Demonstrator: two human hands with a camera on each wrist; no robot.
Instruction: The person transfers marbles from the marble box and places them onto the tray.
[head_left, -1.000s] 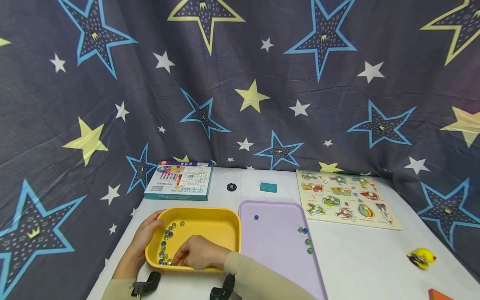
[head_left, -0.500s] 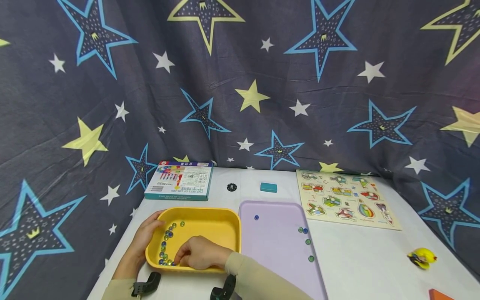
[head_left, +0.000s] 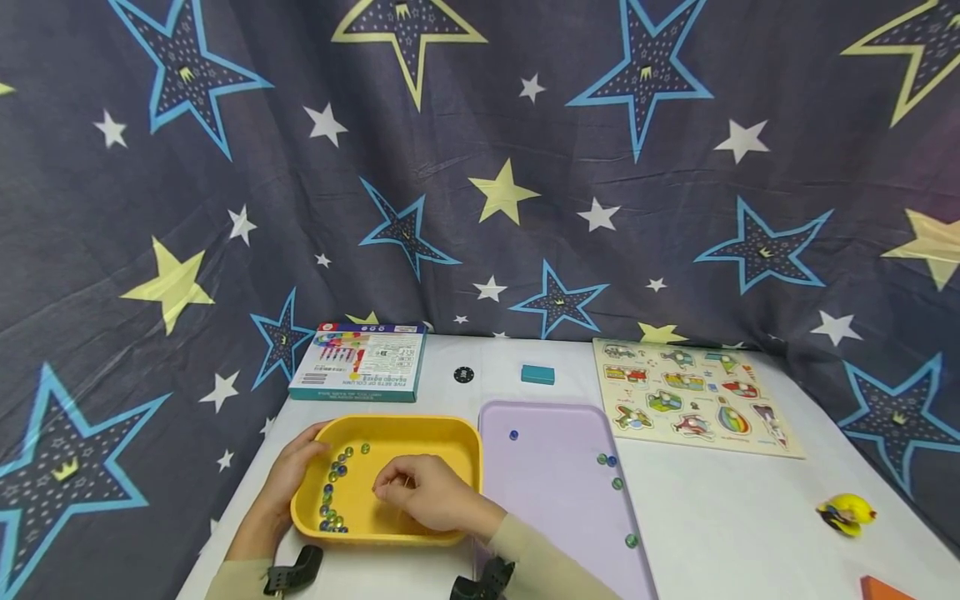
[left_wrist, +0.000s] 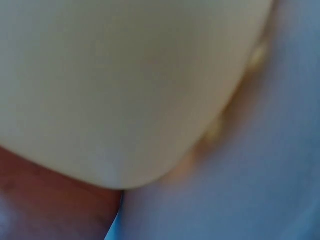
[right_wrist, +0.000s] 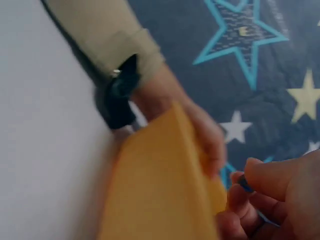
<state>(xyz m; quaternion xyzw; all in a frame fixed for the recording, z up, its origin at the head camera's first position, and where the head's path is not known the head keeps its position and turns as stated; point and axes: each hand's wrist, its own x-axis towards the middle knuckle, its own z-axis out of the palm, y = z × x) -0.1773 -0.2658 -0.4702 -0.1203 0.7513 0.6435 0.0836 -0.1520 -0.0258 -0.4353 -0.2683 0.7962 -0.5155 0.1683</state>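
My left hand (head_left: 288, 475) grips the left end of the yellow tray (head_left: 405, 427), fingers over its rim. Inside, a row of blue and green glass marbles (head_left: 327, 500) runs along the left wall down to the near left corner. Over the middle of this tray is my right hand (head_left: 431, 493), thumb and fingertips together. The right wrist view shows it pinching a dark blue marble (right_wrist: 245, 183). To the right lies a lilac tray (head_left: 555, 492) with a blue marble (head_left: 513, 435) near its back and several marbles along its right edge. The left wrist view is mostly blurred.
A teal-edged box (head_left: 360, 362) lies at the back left. Behind the trays are a black disc (head_left: 463, 375) and a teal block (head_left: 537, 375). A picture puzzle board (head_left: 693, 400) is at the back right, a yellow toy (head_left: 847, 512) and an orange block (head_left: 885, 588) farther right.
My right hand has lifted from the near left corner of the yellow tray and moved right with a marble. A green marble on the lilac tray has rolled nearer. The left hand stays put.
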